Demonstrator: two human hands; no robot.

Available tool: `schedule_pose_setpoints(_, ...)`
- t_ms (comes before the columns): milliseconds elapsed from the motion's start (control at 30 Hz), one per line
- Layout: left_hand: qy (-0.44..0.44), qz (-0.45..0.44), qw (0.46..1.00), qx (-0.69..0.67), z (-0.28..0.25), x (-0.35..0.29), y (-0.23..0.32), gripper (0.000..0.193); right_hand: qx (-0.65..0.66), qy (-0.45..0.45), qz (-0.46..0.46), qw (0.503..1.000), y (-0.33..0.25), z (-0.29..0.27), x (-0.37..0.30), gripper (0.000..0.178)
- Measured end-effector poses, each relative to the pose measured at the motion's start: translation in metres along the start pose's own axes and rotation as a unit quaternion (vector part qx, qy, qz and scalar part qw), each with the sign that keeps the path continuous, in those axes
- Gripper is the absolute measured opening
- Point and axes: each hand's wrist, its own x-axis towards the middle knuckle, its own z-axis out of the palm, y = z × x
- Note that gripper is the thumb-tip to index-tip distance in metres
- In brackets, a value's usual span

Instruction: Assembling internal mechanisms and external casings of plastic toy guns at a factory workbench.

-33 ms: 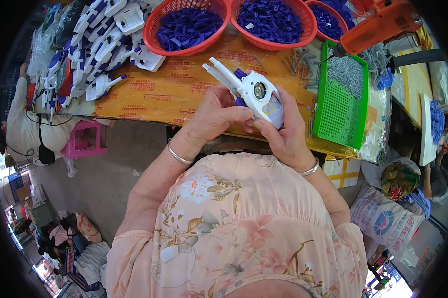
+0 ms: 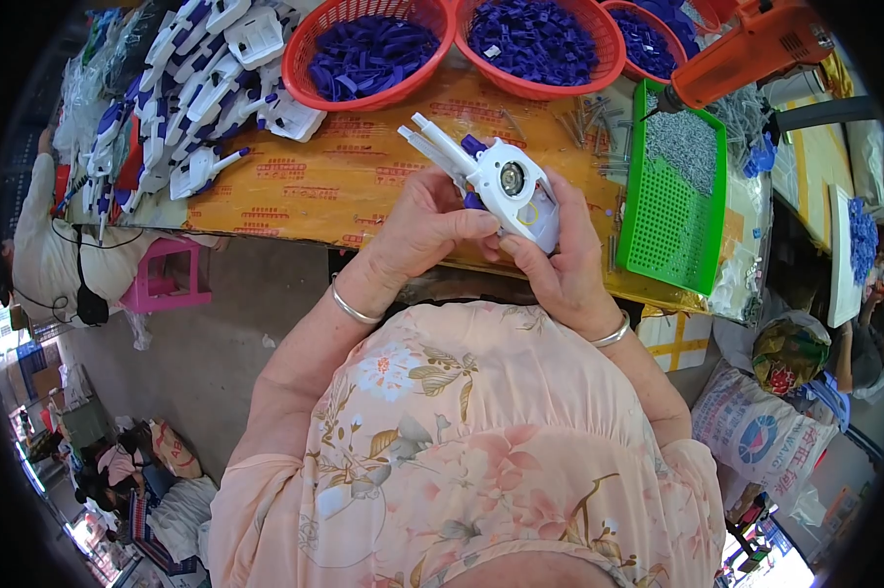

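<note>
In front of my chest, over the near edge of the table, both hands hold a white plastic device (image 2: 509,186) with purple parts. A round metal piece sits in its face, a thin yellow wire curves below that, and long white prongs point to the upper left. My left hand (image 2: 424,227) is closed on the device's left side, its thumb pressed near the lower edge. Wrapped round the right side is my right hand (image 2: 569,257), with its thumb at the bottom. Some of the fingers are hidden behind the device.
Red baskets (image 2: 295,59) of purple parts stand at the back. Similar white-and-purple devices (image 2: 202,88) are piled at the left. To the right are a green tray (image 2: 672,240) of small metal pieces, loose metal rods (image 2: 581,120) and an orange power drill (image 2: 746,54). A person (image 2: 74,245) sits far left.
</note>
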Motion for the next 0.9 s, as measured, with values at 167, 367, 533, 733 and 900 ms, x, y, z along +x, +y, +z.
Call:
schedule_pose_setpoints(167,0.013,0.016,0.999,0.036,0.005,0.001,0.003,0.045,-0.017,0.009,-0.027,0.999,0.000,0.000,0.000,0.067)
schedule_pose_setpoints(367,0.036,0.039,0.991,0.125,0.015,-0.001,0.011,0.049,-0.037,0.036,-0.059,0.997,0.002,0.001,-0.001,0.069)
schedule_pose_setpoints(533,0.068,0.066,0.984,0.153,0.028,-0.005,0.015,0.046,-0.047,0.041,-0.053,0.997,0.000,0.001,0.000,0.069)
schedule_pose_setpoints(733,0.129,0.073,0.968,0.204,0.026,-0.008,0.009,0.037,-0.059,0.043,-0.024,0.997,0.000,0.001,0.000,0.070)
schedule_pose_setpoints(900,0.208,0.194,0.939,0.195,0.025,-0.007,0.004,0.027,-0.049,0.045,-0.011,0.998,-0.001,0.001,0.000,0.070)
